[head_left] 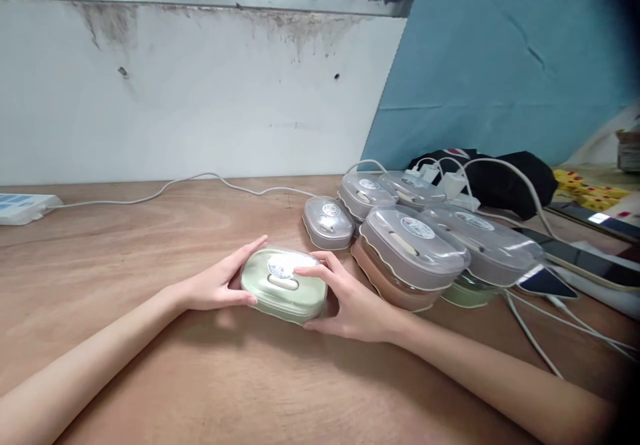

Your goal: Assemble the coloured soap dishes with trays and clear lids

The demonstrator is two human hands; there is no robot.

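A pale green lidded food container [300,301] with rounded corners sits between my hands, low over the wooden table or on it; I cannot tell which. Its clear lid carries a round label and a white oblong tab. My left hand [225,278] grips the left end, thumb along the near side and fingers at the far side. Around the right end closes my right hand [350,298], with the index finger on top of the lid by the label and the thumb low on the near corner. Just behind stands a small clear-lidded container [329,222].
More clear-lidded containers [413,245] are stacked on the right, with chargers [453,185] and white cables behind them. Phones [590,258] and a black cloth bag [505,178] lie farther right. A power strip [27,209] is at the far left of the wooden table [125,251].
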